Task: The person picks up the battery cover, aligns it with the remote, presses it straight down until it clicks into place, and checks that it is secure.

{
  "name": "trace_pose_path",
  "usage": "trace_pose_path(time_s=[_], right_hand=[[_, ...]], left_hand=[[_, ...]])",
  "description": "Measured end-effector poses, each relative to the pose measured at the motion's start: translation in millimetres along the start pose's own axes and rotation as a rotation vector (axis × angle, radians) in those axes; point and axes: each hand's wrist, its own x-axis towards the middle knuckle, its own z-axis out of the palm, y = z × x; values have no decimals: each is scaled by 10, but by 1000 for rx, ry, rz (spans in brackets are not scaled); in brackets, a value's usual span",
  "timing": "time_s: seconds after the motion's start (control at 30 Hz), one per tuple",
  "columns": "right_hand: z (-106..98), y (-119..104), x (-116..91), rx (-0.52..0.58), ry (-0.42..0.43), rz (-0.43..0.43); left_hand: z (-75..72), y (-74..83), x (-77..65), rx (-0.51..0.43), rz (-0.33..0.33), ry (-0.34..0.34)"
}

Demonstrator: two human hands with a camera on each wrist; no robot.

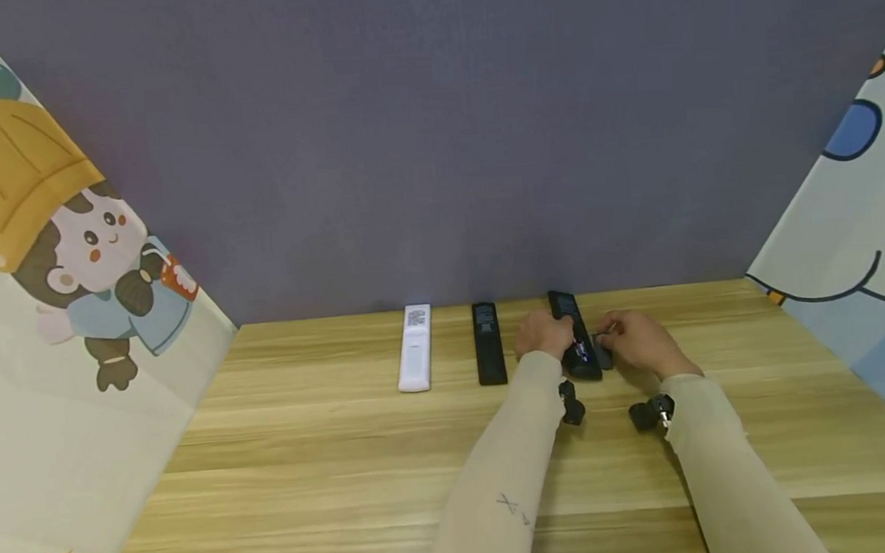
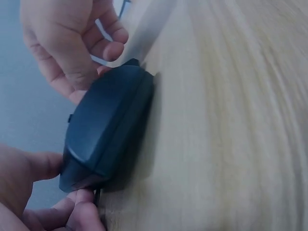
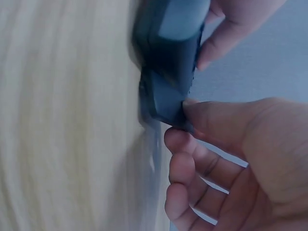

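A black remote control (image 1: 587, 369) lies back up on the wooden table, with an open compartment showing small shiny parts. My left hand (image 1: 543, 333) grips its left edge; in the left wrist view the thumb (image 2: 47, 165) and curled fingers hold the end of the dark body. On the remote's right side, my right hand (image 1: 644, 343) pinches a small dark cover (image 1: 603, 353) between thumb and fingertip. In the right wrist view this cover (image 3: 167, 98) touches or overlaps the remote's end; I cannot tell which. What exactly sits inside the compartment is too small to tell.
Left of the hands, a second black remote (image 1: 489, 345) and a white remote (image 1: 415, 349) lie back up in a row. Behind them rises a grey wall panel (image 1: 435, 143). Cartoon-printed panels flank the table (image 1: 311, 484). Each wrist carries a small black camera (image 1: 572, 403).
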Motion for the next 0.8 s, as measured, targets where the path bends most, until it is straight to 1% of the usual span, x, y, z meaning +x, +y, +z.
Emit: trace_pose_path(time_s=[0.07, 0.3, 0.43, 0.63, 0.7, 0.8], right_hand=[[-12, 5, -3, 2, 11, 0], [-81, 45, -21, 36, 46, -26], [-131, 51, -41, 35, 80, -25], [-175, 21, -57, 50, 87, -2], [-188, 15, -58, 59, 89, -5], [-207, 17, -61, 61, 107, -10]], left_hand=[[-15, -16, 10, -20, 3, -4], [-80, -49, -1, -130, 5, 26], [-102, -65, -35, -230, -6, 21], [-123, -100, -86, -389, -54, 18], [-129, -112, -99, -443, -63, 3], [-131, -120, -107, -496, -65, -2]])
